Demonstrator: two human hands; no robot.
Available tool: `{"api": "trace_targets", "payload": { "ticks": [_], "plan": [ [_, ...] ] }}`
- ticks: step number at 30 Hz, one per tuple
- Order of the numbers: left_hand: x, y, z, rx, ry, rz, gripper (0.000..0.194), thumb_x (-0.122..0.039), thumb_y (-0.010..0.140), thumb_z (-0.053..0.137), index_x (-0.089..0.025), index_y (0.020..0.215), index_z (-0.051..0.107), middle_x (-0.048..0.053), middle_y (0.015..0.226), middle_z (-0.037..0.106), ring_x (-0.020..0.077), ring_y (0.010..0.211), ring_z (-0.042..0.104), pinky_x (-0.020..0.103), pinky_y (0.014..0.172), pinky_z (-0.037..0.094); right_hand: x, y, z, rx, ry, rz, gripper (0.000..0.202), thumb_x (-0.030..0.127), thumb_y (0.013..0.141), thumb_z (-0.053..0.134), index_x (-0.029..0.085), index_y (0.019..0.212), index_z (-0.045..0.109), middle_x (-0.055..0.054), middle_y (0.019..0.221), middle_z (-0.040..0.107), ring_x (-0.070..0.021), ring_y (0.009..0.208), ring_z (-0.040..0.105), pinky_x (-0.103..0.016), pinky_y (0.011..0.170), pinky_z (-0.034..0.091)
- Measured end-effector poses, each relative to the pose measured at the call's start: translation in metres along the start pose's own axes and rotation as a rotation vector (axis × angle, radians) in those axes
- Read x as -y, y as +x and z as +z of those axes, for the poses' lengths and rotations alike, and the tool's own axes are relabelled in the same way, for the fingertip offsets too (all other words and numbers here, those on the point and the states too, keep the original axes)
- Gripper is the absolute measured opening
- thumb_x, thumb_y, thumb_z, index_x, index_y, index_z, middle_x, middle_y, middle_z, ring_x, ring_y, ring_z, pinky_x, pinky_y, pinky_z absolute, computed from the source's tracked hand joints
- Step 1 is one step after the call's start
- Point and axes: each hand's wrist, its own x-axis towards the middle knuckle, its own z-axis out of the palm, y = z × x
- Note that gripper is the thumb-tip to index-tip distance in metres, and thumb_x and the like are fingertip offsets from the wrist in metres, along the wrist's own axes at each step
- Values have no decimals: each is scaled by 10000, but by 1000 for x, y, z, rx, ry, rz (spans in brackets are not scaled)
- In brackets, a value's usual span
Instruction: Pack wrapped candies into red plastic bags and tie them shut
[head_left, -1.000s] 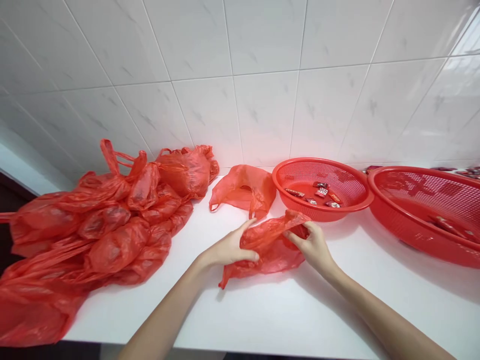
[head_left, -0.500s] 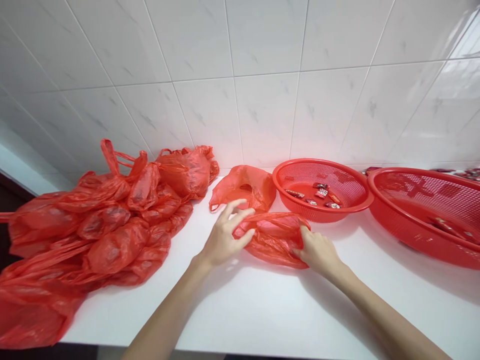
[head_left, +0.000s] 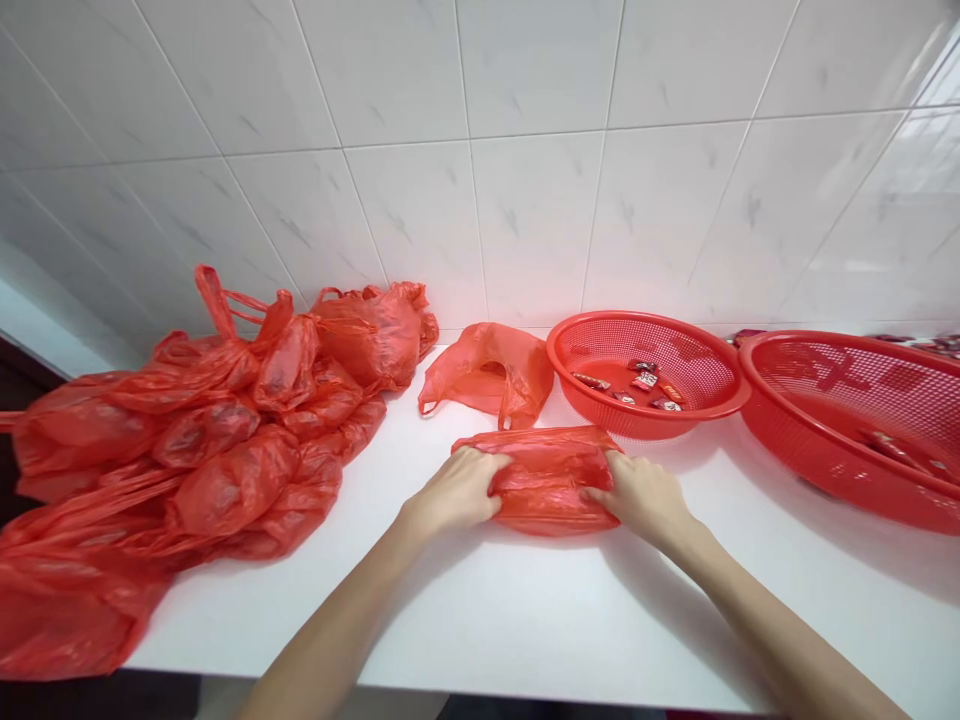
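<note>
A red plastic bag (head_left: 551, 480) lies on the white table in front of me, its mouth spread wide between my hands. My left hand (head_left: 466, 487) grips its left edge, with the fingertips hidden in the plastic. At the right edge, my right hand (head_left: 641, 495) is closed on the film, thumb inside the opening. Just behind lies another flat red bag (head_left: 525, 365) with its handles loose. To its right stands a red mesh basket (head_left: 645, 415) holding several small wrapped packets (head_left: 645, 381).
Several filled, knotted red bags (head_left: 232, 480) are heaped on the left of the white table (head_left: 480, 620). A larger red basket (head_left: 847, 460) with a few packets stands at the right. Behind rises a tiled wall (head_left: 536, 230).
My left hand, spread above the bag's left side before, has come down and taken hold of its edge. The bag's mouth is now stretched wider and straighter. My right hand keeps its grip.
</note>
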Motion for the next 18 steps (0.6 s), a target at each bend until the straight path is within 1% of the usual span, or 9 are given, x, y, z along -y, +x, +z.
{"api": "trace_targets", "payload": {
  "ticks": [3, 5, 7, 9, 10, 12, 14, 16, 18],
  "plan": [
    [-1, -9, -6, 97, -59, 53, 495, -101, 634, 579, -224, 1094, 714, 57, 916, 732, 292, 905, 672, 348, 802, 468, -3, 1, -2, 2, 0, 14, 269, 362, 869, 704, 184, 1062, 644, -144, 954, 740, -335, 902, 729, -312, 632, 421],
    [-1, -12, -6, 111, -87, 53, 684, -141, 618, 622, -231, 1296, 647, 87, 1073, 724, 321, 1036, 655, 374, 899, 475, -6, 2, -3, 4, 13, -18, 292, 327, 846, 721, 178, 1087, 651, -140, 974, 742, -336, 925, 726, -316, 638, 435],
    [-1, -13, -4, 110, -85, 42, 752, -180, 624, 652, -224, 1374, 605, 117, 1154, 699, 346, 1103, 632, 415, 978, 454, -12, 2, -2, -12, 45, -89, 294, 305, 838, 725, 175, 1097, 672, -139, 1020, 740, -327, 940, 723, -326, 655, 466],
    [-1, -12, -1, 93, -60, 13, 644, -216, 672, 650, -213, 1317, 650, 130, 1107, 699, 354, 1066, 636, 459, 1000, 434, -18, 3, -2, -109, 64, -197, 253, 282, 851, 708, 182, 1084, 709, -149, 1093, 726, -316, 951, 720, -352, 704, 509],
    [-1, -11, 1, 74, -50, -2, 556, -235, 710, 638, -211, 1264, 682, 130, 1062, 701, 353, 1035, 639, 476, 998, 428, -20, 3, -1, -210, 65, -265, 222, 263, 866, 687, 191, 1072, 729, -159, 1147, 712, -318, 978, 713, -379, 750, 528],
    [-2, -10, 5, 33, -51, -18, 410, -261, 775, 604, -216, 1165, 724, 122, 984, 700, 349, 997, 641, 497, 995, 420, -22, 1, 0, -494, 80, -433, 188, 228, 915, 618, 212, 1045, 753, -170, 1257, 677, -332, 1084, 677, -456, 865, 534],
    [-2, -9, 9, 1, -71, -19, 358, -269, 812, 586, -224, 1135, 735, 116, 958, 698, 349, 1006, 640, 514, 1020, 400, -20, -2, 1, -749, 131, -638, 230, 190, 964, 542, 226, 1047, 753, -154, 1308, 666, -326, 1183, 625, -508, 956, 503],
    [-3, -8, 11, 0, -85, -1, 359, -274, 827, 590, -233, 1154, 730, 115, 974, 698, 346, 1024, 641, 531, 1062, 362, -14, -5, 2, -798, 185, -844, 276, 151, 997, 479, 222, 1072, 735, -129, 1237, 711, -276, 1139, 637, -480, 973, 494],
    [-4, -9, 11, 28, -89, 40, 345, -283, 835, 596, -241, 1151, 728, 113, 995, 700, 340, 1035, 638, 532, 1078, 335, -9, -5, 5, -666, 177, -953, 310, 107, 1010, 435, 204, 1061, 725, -99, 1094, 759, -232, 1007, 666, -435, 957, 489]
  ]
}}
